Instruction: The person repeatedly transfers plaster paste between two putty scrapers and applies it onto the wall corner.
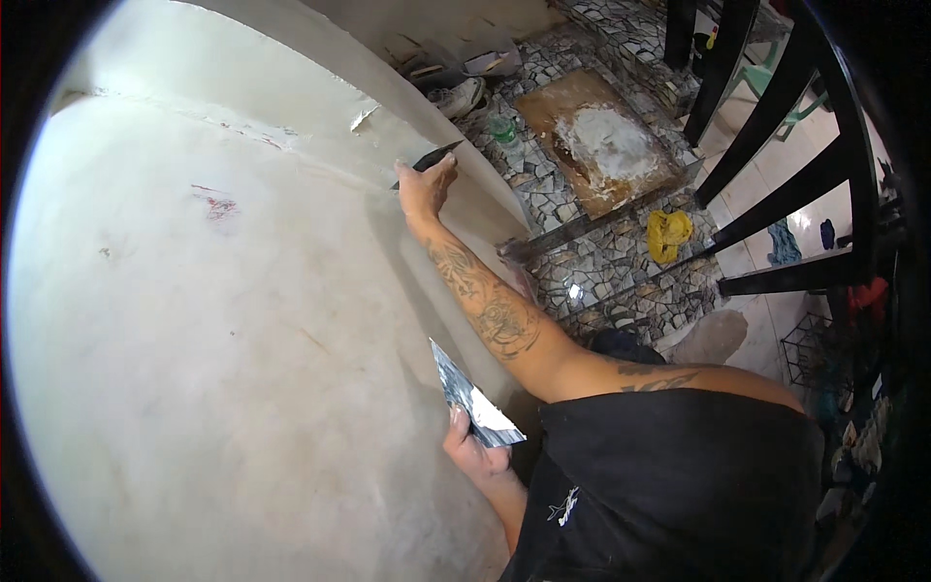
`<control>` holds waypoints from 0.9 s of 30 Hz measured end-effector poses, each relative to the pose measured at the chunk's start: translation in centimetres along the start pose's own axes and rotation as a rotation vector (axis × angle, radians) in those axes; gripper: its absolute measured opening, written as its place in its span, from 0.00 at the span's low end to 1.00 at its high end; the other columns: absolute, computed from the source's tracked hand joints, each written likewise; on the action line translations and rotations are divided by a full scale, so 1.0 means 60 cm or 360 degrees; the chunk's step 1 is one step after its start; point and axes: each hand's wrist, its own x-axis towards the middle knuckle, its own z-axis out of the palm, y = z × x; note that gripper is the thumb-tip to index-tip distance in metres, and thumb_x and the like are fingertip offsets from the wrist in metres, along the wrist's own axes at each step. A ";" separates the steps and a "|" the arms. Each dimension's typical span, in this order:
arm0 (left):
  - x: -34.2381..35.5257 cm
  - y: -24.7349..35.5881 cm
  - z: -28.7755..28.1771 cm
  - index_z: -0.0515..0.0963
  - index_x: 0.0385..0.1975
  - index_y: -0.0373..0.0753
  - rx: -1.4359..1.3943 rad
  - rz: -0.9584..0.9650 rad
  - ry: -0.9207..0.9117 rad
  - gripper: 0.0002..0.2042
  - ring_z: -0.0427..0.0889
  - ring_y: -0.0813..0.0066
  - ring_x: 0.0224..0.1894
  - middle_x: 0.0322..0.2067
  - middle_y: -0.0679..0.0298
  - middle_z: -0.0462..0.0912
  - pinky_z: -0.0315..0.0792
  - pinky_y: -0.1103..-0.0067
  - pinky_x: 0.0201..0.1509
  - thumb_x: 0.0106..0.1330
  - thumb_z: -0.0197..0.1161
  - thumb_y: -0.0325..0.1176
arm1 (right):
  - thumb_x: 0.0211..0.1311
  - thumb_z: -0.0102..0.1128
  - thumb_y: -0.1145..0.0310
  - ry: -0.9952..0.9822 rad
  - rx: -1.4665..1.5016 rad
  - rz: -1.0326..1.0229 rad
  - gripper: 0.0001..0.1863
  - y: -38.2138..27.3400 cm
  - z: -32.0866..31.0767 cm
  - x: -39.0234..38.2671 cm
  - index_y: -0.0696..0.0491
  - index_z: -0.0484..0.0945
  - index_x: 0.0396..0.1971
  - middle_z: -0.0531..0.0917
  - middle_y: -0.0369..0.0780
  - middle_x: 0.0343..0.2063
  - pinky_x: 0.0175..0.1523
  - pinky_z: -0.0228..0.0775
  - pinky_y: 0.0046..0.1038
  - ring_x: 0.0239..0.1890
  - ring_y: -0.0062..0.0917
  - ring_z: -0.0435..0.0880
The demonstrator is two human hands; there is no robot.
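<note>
A pale, smoothed wall (223, 320) with a curved edge band fills the left side. My tattooed right arm reaches far up along it. My right hand (429, 192) is closed on a dark, flat-bladed putty knife (436, 155), its blade against or very close to the edge band. Lower down, my left hand (475, 448) grips a flat, roughly triangular plate (454, 380) that carries a smear of white putty (493, 415). That plate stands out in front of the wall. Reddish scuffs (218, 206) and a lifted flake (364, 118) mark the wall's surface.
A wooden board (558, 112) with a heap of white putty (616, 145) lies on the stone-mosaic steps. Nearby are a green plastic bottle (502, 129), a shoe (464, 97) and a crumpled yellow bag (669, 236). Black railing bars (776, 184) stand at the right.
</note>
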 end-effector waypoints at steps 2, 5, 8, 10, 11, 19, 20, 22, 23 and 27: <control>-0.007 0.007 0.012 0.60 0.47 0.34 0.0026 0.0010 0.0036 0.16 0.76 0.66 0.34 0.42 0.56 0.69 0.74 0.73 0.36 0.59 0.45 0.30 | 0.40 0.60 0.66 -0.0130 0.0159 0.0061 0.41 -0.030 -0.005 -0.010 0.64 0.46 0.51 0.59 0.54 0.43 0.51 0.56 0.38 0.47 0.45 0.61; -0.023 0.012 0.029 0.60 0.47 0.34 0.0024 -0.0003 0.0031 0.16 0.76 0.65 0.33 0.42 0.56 0.69 0.75 0.73 0.37 0.59 0.45 0.30 | 0.40 0.60 0.63 -0.0246 0.0277 0.0077 0.44 -0.071 -0.015 -0.024 0.68 0.45 0.52 0.56 0.57 0.48 0.56 0.52 0.36 0.53 0.45 0.56; -0.041 0.012 0.050 0.60 0.47 0.34 -0.0008 -0.0033 -0.0069 0.16 0.77 0.64 0.34 0.41 0.56 0.69 0.75 0.73 0.38 0.59 0.45 0.29 | 0.40 0.59 0.64 -0.0201 0.0263 0.0073 0.43 -0.105 -0.017 -0.030 0.66 0.44 0.52 0.56 0.55 0.46 0.54 0.55 0.35 0.50 0.44 0.59; -0.049 0.012 0.058 0.60 0.47 0.35 -0.0084 -0.0072 -0.0190 0.16 0.77 0.62 0.35 0.41 0.55 0.69 0.75 0.72 0.40 0.58 0.45 0.28 | 0.40 0.59 0.64 -0.0181 0.0298 0.0078 0.42 -0.123 -0.018 -0.031 0.65 0.45 0.52 0.56 0.55 0.46 0.53 0.56 0.35 0.50 0.44 0.60; -0.052 0.013 0.058 0.60 0.47 0.35 -0.0085 -0.0065 -0.0193 0.16 0.77 0.62 0.35 0.41 0.55 0.69 0.75 0.72 0.40 0.58 0.45 0.28 | 0.40 0.60 0.64 -0.0193 0.0282 0.0097 0.42 -0.136 -0.019 -0.034 0.64 0.44 0.52 0.56 0.55 0.45 0.53 0.56 0.35 0.49 0.44 0.60; -0.084 0.008 0.091 0.59 0.49 0.35 -0.0135 -0.0058 -0.0252 0.17 0.76 0.60 0.37 0.43 0.55 0.69 0.74 0.71 0.42 0.60 0.43 0.29 | 0.38 0.60 0.70 -0.0190 0.0486 0.0074 0.42 -0.212 -0.031 -0.062 0.65 0.44 0.52 0.58 0.56 0.43 0.52 0.54 0.38 0.45 0.45 0.62; -0.092 0.002 0.099 0.62 0.43 0.31 -0.0109 0.0004 -0.0055 0.14 0.76 0.65 0.29 0.35 0.53 0.72 0.74 0.73 0.31 0.58 0.45 0.30 | 0.42 0.59 0.68 -0.0192 0.0441 0.0030 0.41 -0.213 -0.038 -0.057 0.61 0.42 0.53 0.55 0.54 0.44 0.52 0.56 0.37 0.48 0.45 0.61; -0.121 0.016 0.117 0.62 0.43 0.32 -0.0142 0.0057 -0.0161 0.14 0.76 0.64 0.29 0.36 0.53 0.72 0.74 0.72 0.31 0.58 0.45 0.30 | 0.43 0.59 0.68 -0.0263 0.0491 0.0045 0.41 -0.252 -0.037 -0.101 0.61 0.42 0.53 0.56 0.53 0.44 0.52 0.56 0.37 0.48 0.44 0.61; -0.124 0.014 0.122 0.61 0.44 0.32 -0.0178 0.0015 -0.0258 0.14 0.76 0.63 0.29 0.36 0.53 0.72 0.74 0.71 0.31 0.58 0.45 0.30 | 0.43 0.59 0.69 -0.0245 0.0507 0.0047 0.41 -0.259 -0.043 -0.098 0.61 0.41 0.53 0.56 0.53 0.44 0.52 0.56 0.37 0.48 0.44 0.61; -0.132 -0.007 0.146 0.58 0.50 0.34 -0.0489 -0.0135 -0.0523 0.19 0.76 0.53 0.34 0.39 0.49 0.71 0.73 0.65 0.36 0.58 0.45 0.30 | 0.43 0.58 0.69 -0.0230 0.0515 0.0158 0.41 -0.279 -0.053 -0.084 0.61 0.42 0.53 0.56 0.52 0.43 0.53 0.55 0.36 0.47 0.43 0.61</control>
